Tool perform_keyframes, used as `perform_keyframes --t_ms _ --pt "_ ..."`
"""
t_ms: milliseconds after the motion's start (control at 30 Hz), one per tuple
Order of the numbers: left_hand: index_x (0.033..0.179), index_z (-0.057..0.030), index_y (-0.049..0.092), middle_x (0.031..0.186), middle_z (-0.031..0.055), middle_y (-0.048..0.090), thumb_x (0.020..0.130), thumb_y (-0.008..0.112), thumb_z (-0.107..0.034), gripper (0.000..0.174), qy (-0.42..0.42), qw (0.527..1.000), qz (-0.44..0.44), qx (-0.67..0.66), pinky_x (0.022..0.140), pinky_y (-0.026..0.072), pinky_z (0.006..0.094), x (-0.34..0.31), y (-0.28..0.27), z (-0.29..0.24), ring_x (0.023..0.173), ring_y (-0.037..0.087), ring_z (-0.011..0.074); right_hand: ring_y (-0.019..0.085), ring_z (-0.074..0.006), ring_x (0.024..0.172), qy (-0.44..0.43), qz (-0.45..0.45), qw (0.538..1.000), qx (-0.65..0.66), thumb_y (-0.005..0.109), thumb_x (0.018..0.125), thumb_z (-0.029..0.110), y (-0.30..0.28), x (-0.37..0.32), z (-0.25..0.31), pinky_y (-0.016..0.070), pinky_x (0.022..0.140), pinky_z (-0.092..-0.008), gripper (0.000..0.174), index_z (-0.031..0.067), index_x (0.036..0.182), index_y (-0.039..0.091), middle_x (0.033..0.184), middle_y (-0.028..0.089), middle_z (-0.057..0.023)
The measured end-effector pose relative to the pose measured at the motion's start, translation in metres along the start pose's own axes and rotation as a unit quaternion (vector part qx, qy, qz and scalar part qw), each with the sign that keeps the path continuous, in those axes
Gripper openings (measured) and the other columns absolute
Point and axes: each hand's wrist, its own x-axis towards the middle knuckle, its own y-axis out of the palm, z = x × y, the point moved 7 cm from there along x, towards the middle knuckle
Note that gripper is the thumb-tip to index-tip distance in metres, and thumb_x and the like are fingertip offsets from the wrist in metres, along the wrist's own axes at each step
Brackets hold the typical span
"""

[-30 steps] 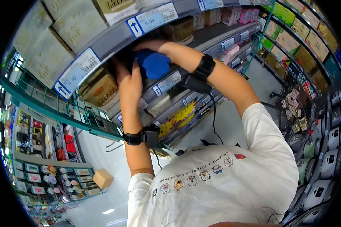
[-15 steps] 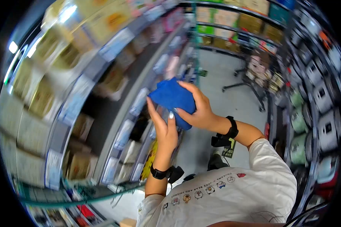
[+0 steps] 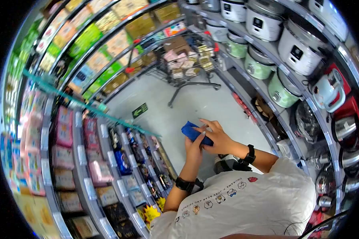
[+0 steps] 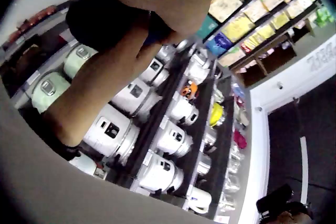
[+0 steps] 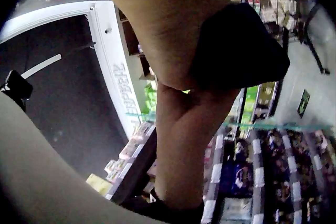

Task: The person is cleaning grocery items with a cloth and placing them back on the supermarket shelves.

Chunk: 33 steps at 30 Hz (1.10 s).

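Note:
A folded blue cloth [image 3: 190, 130] is between my two hands, in front of my body and over the aisle floor. My left hand [image 3: 194, 150] grips it from the near left, thumb pointing up along it. My right hand [image 3: 219, 137] holds it from the right, its fingers laid over the top edge. Both hands meet closely around the bundle and hide part of it. The left wrist view shows the cloth as a dark bundle [image 4: 100, 22] beside the hands; it also looks dark in the right wrist view, where the bundle [image 5: 241, 48] sticks out to the right.
Shelves of packaged goods [image 3: 64, 155] run along the left. Rice cookers [image 3: 283, 87] and kettles [image 3: 327, 89] line the right. A cart [image 3: 183, 59] with small packs stands ahead, its legs on the floor [image 3: 155, 95] near a green arrow sign [image 3: 140, 110].
My hands have drawn the blue cloth off the shelf and back toward my body. It now looks smaller and more compact. The view has turned right, toward the aisle and cart.

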Motion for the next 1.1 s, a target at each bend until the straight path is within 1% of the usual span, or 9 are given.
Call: perform_keyframes --t_ms 200,333,533,633,700,800,900,1000,1100 --pt "0.106 -0.0021 0.051 0.101 0.011 0.06 0.079 0.064 -0.003 0.03 -0.125 0.991 -0.011 0.044 0.081 0.05 0.0338 0.063 0.011 0.069 0.091 0.06 0.0205 0.052 -0.0406 0.105 0.122 -0.032 0.987 0.102 0.072 0.065 0.017 -0.013 -0.023 -0.082 0.0445 0.088 -0.0439 0.09 0.0061 0.141 0.025 0.127 0.044 -0.0232" --pt "0.102 -0.0025 0.053 0.094 0.0078 0.061 0.077 0.067 -0.005 0.028 -0.136 0.982 0.042 0.124 0.077 0.0499 0.0306 0.105 0.023 0.089 0.084 0.061 0.0172 0.06 -0.042 0.09 0.267 -0.046 0.956 0.114 0.074 0.065 0.016 -0.009 -0.026 -0.112 0.0485 0.078 -0.043 0.103 0.0027 0.143 0.007 0.108 0.058 -0.0259" --pt "0.099 -0.0022 0.057 0.089 0.0063 0.062 0.078 0.067 -0.005 0.023 -0.081 0.982 0.069 0.154 0.075 0.0489 0.0297 0.183 0.029 0.071 0.081 0.061 0.0165 0.062 -0.039 0.087 0.325 -0.023 0.938 0.118 0.073 0.066 0.018 0.0 0.032 -0.174 0.0504 0.074 -0.0416 0.094 0.0067 0.14 0.017 0.098 0.061 -0.0244" --pt "0.101 -0.0014 0.056 0.09 0.0072 0.063 0.081 0.063 -0.003 0.021 -0.058 0.981 0.109 0.147 0.078 0.0492 0.0309 0.251 0.027 0.051 0.082 0.062 0.0178 0.064 -0.0353 0.086 0.416 0.022 0.888 0.193 0.072 0.067 0.019 0.025 0.076 -0.221 0.0511 0.073 -0.0407 0.086 0.0081 0.137 0.024 0.096 0.063 -0.0217" --pt "0.104 -0.0006 0.056 0.093 0.0081 0.063 0.084 0.06 -0.002 0.021 -0.026 0.983 0.137 0.121 0.079 0.0494 0.0315 0.307 0.025 0.04 0.085 0.062 0.019 0.064 -0.0256 0.085 0.361 -0.064 0.894 0.256 0.07 0.069 0.016 0.042 0.115 -0.241 0.0495 0.077 -0.0353 0.062 0.0047 0.125 0.045 0.097 0.064 -0.0131" --pt "0.105 0.0003 0.055 0.091 0.0103 0.064 0.086 0.057 -0.002 0.019 -0.067 0.989 0.125 0.048 0.076 0.0511 0.0323 0.377 0.026 0.005 0.083 0.064 0.0209 0.06 -0.0156 0.082 0.375 -0.067 0.832 0.404 0.066 0.073 0.013 0.041 0.196 -0.256 0.0466 0.08 -0.029 0.035 0.0009 0.105 0.059 0.095 0.064 -0.0043" --pt "0.106 0.0001 0.055 0.088 0.0108 0.063 0.088 0.055 -0.003 0.018 -0.08 0.991 0.1 0.021 0.073 0.0525 0.0331 0.433 0.004 -0.03 0.08 0.064 0.0213 0.06 -0.0133 0.079 0.419 0.048 0.739 0.525 0.066 0.074 0.013 0.049 0.26 -0.276 0.0476 0.074 -0.0264 0.033 0.0003 0.104 0.06 0.092 0.063 -0.005" --pt "0.107 -0.0005 0.055 0.084 0.0116 0.063 0.087 0.056 -0.004 0.02 -0.044 0.993 0.097 0.051 0.071 0.0519 0.033 0.481 0.0 -0.056 0.079 0.063 0.0219 0.062 -0.0154 0.074 0.46 0.045 0.685 0.562 0.065 0.075 0.011 0.064 0.301 -0.309 0.0507 0.067 -0.0276 0.034 -0.0022 0.105 0.058 0.089 0.065 -0.0075" --pt "0.11 -0.002 0.053 0.089 0.0151 0.063 0.084 0.057 -0.006 0.027 0.111 0.878 0.143 0.443 0.073 0.0502 0.0371 0.498 0.019 -0.102 0.081 0.063 0.0296 0.065 -0.021 0.08 0.502 0.045 0.561 0.657 0.063 0.077 0.006 0.063 0.329 -0.31 0.0556 0.07 -0.0369 0.034 -0.0022 0.109 0.056 0.094 0.065 -0.0129"
